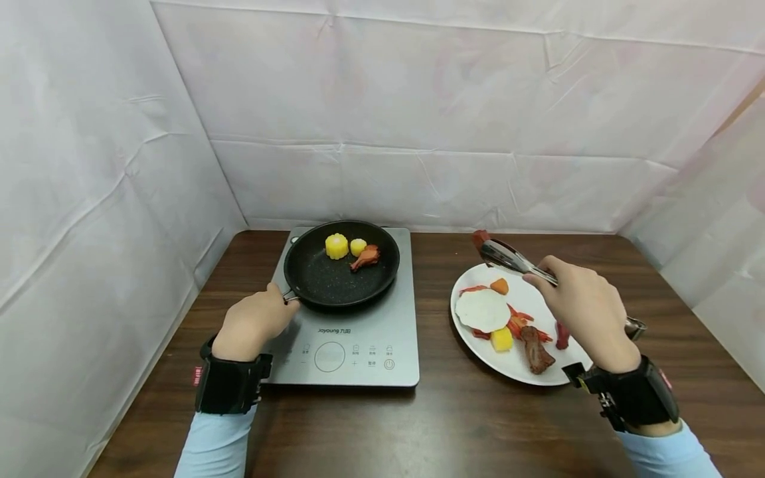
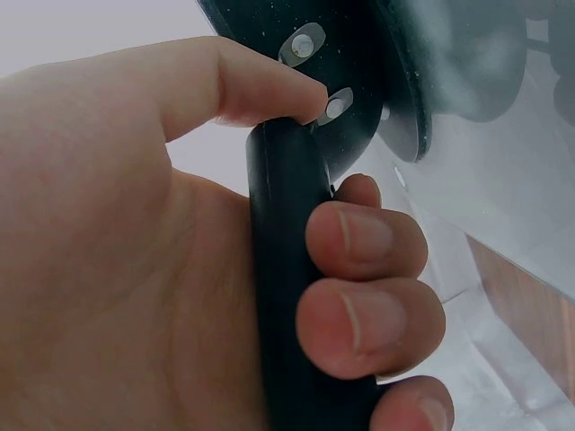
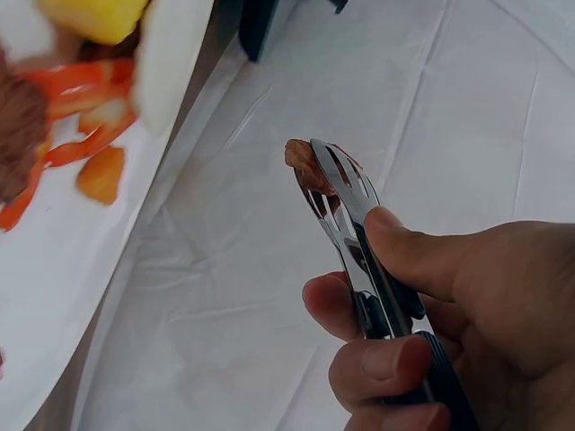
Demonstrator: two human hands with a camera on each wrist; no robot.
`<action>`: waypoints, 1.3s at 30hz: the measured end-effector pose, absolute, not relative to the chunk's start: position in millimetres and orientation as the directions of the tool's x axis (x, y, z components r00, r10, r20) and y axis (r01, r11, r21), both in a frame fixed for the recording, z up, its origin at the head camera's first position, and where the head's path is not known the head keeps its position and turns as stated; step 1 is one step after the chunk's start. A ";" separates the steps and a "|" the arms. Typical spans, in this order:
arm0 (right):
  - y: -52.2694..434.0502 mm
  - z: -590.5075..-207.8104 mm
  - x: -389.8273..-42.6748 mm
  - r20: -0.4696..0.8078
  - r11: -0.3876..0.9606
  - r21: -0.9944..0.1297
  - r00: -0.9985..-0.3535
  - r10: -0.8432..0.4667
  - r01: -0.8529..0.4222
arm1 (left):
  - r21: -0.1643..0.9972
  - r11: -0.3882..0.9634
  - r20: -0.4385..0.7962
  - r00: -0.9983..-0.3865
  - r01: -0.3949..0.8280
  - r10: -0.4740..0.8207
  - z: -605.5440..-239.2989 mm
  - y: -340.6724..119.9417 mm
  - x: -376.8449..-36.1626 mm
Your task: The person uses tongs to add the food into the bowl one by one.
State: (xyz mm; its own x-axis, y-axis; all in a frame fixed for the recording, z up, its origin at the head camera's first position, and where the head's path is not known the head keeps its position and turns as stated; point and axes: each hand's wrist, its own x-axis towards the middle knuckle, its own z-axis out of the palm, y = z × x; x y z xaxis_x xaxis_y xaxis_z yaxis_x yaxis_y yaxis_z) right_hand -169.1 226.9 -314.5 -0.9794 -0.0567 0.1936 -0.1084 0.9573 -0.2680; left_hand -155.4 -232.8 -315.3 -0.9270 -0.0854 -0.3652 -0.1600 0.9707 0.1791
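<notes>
**Food moving from plate to pan, partway done**

We work on a dark wooden counter with a grey induction cooktop. The black round frying pan already holds three pieces; the white round plate keeps several more. Left hand wraps the pan handle. Right hand squeezes metal tongs, their grip pinching a reddish-brown meat piece above the plate's far rim, between plate and pan.

Left hand gripping black round frying pan handle; right hand holding steel tongs pinching reddish-brown food piece above white round plate.
</notes>
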 end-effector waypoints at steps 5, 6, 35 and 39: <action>209.4 -311.0 -172.9 0.255 0.953 -0.253 -0.962 -0.100 -0.167 | 0.181 0.970 -0.360 -0.929 -0.160 -0.086 -315.1 -233.2 -155.1; 205.3 -310.5 -173.7 0.263 0.951 -0.253 -0.959 -0.107 -0.176 | 0.180 0.971 -0.360 -0.929 -0.160 -0.086 -315.2 -233.3 -155.2; 74.7 -314.1 -213.5 0.331 0.894 -0.199 -0.887 -0.323 -0.400 | 0.175 0.968 -0.364 -0.925 -0.178 -0.105 -317.2 -233.6 -156.2; 53.4 -317.8 -216.3 0.340 0.874 -0.171 -0.860 -0.380 -0.454 | 0.181 0.969 -0.362 -0.927 -0.169 -0.094 -318.0 -233.4 -156.9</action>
State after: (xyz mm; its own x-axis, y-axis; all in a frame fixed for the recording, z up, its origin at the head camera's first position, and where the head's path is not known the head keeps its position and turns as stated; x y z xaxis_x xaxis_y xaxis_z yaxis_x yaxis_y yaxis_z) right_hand -216.3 53.4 -317.8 -0.8602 -0.3800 0.3402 -0.4539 0.8745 -0.1711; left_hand -156.9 -233.4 -318.0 -0.9274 -0.0942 -0.3621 -0.1693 0.9687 0.1814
